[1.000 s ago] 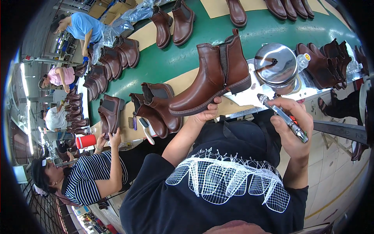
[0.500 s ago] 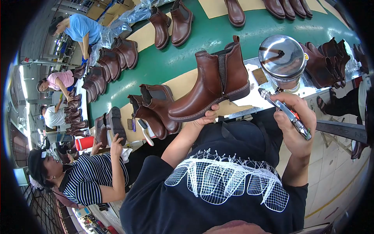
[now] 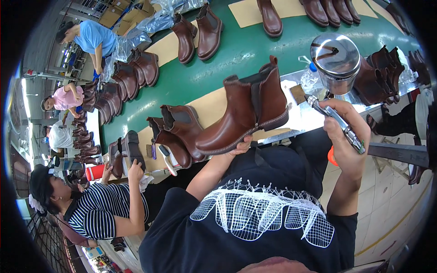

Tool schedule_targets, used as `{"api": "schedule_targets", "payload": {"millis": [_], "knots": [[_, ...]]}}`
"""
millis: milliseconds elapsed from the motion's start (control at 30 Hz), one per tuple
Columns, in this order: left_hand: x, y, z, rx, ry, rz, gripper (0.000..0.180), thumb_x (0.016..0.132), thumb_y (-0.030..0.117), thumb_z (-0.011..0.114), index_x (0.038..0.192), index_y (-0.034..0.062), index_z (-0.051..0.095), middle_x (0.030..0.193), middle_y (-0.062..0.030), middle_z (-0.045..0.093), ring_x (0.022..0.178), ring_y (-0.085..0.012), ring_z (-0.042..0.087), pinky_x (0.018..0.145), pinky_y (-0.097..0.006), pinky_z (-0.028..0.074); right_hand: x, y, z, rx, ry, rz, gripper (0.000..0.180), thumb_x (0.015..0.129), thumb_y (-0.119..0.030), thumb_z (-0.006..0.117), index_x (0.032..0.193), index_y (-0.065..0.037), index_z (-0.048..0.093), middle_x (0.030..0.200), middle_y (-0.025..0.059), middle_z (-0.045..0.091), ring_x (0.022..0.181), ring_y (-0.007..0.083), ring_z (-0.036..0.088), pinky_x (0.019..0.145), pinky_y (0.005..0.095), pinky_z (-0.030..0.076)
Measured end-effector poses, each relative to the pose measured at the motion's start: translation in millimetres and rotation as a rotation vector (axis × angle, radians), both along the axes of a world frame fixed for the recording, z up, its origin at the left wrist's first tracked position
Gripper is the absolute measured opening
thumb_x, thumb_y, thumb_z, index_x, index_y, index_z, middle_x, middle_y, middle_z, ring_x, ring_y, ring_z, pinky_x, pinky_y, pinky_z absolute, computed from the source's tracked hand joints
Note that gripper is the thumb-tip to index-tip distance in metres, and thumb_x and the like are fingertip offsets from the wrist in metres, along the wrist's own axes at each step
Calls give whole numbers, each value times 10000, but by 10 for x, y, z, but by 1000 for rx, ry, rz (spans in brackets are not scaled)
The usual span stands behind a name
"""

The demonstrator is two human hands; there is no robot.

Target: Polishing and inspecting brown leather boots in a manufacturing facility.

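My left hand (image 3: 242, 144) is closed under the sole of a brown leather ankle boot (image 3: 236, 116) with a dark elastic side panel. The boot is held up above the bench edge, toe to the left. My right hand (image 3: 348, 132) grips a metal spray gun (image 3: 334, 119) with a shiny steel cup (image 3: 336, 63) above it. The gun's nozzle points left toward the boot's heel and stands apart from it. Left of the boot, a pair of brown boots (image 3: 180, 129) stands on the bench, beside a brush (image 3: 167, 160).
More brown boots stand on the green bench top (image 3: 182, 86), with several at the right (image 3: 375, 77). A blue-capped clear bottle (image 3: 311, 70) and a small brown block (image 3: 298, 94) lie near the cup. A co-worker in a striped shirt (image 3: 109, 209) handles a boot at my left.
The boot has tilted slightly, and the spray gun with its cup has shifted a little right and up. The blue-capped bottle now shows beside the cup.
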State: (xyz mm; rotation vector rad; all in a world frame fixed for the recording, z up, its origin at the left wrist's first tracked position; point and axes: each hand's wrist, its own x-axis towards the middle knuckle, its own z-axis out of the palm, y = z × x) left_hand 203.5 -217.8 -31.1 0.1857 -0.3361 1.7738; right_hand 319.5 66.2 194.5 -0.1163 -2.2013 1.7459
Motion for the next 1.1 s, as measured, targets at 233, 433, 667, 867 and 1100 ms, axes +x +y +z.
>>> {"api": "schedule_targets", "payload": {"millis": [233,433,667,867,1100], "knots": [[-55,207,891,-1403,918,437,606,970,452,446,1398,22,434,1118,-268,608,879,-382,606,674,-436,512,-8,289,-66,-93,77,-29,220,892,-21,587,1093,27,664,883,46,661,755,64,564,669,195,418],[-522,351,412,-522,72,598,622,966,413,379,1440,10,395,1300,-257,564,1143,-435,593,938,-532,534,4,467,-268,-171,-47,123,296,925,-147,574,1111,76,629,883,115,664,848,178,656,789,284,506],[-2405,1045,314,-457,-106,648,650,896,489,518,1363,39,481,1349,-179,543,1175,-381,554,1067,-514,401,-180,490,-423,-191,-222,86,350,927,-227,596,1128,60,618,866,122,692,761,130,639,694,236,496],[-3663,1282,-151,-1001,3,642,575,952,478,516,1350,66,477,1305,-190,560,1180,-388,562,1027,-510,457,-495,335,-433,-274,-329,71,309,838,-55,559,1116,60,632,884,123,694,813,138,643,726,237,478],[-3594,1162,-506,-1279,327,661,611,966,451,516,1379,22,381,1305,-255,537,1092,-397,624,966,-469,517,-679,294,-539,-304,-361,195,288,870,-106,599,1098,65,637,895,126,688,817,149,640,745,247,458]]}}
